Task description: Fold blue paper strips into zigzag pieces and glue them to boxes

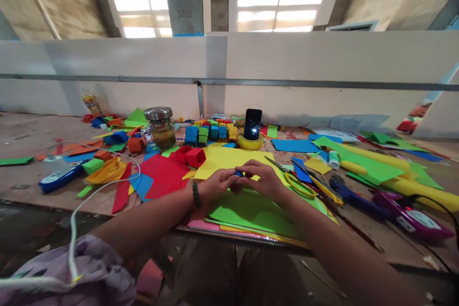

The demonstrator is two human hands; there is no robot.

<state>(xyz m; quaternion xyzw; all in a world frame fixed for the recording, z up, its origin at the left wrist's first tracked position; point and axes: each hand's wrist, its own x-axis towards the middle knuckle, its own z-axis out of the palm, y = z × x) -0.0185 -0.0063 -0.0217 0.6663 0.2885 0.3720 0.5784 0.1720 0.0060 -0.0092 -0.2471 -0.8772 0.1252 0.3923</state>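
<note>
A small blue piece (238, 173) is pinched between the fingertips of both my hands, over the coloured sheets. My left hand (219, 182), with a dark beaded bracelet at the wrist, grips it from the left. From the right, my right hand (261, 179) closes its fingers on the same piece, hiding most of it. Under my hands lies a stack with a green sheet (251, 213) on top, and a yellow sheet (218, 158) is just beyond. Yellow-handled scissors (301, 185) lie open-bladed to the right of my right hand.
Beyond my hands are red folded boxes (195, 157), small coloured cubes (203, 134), a lidded glass jar (163, 129) and a phone (253, 123) on a yellow tape roll. A purple glue gun (412, 217) lies right, a blue device (66, 177) left. A white cable (103, 185) curves at left.
</note>
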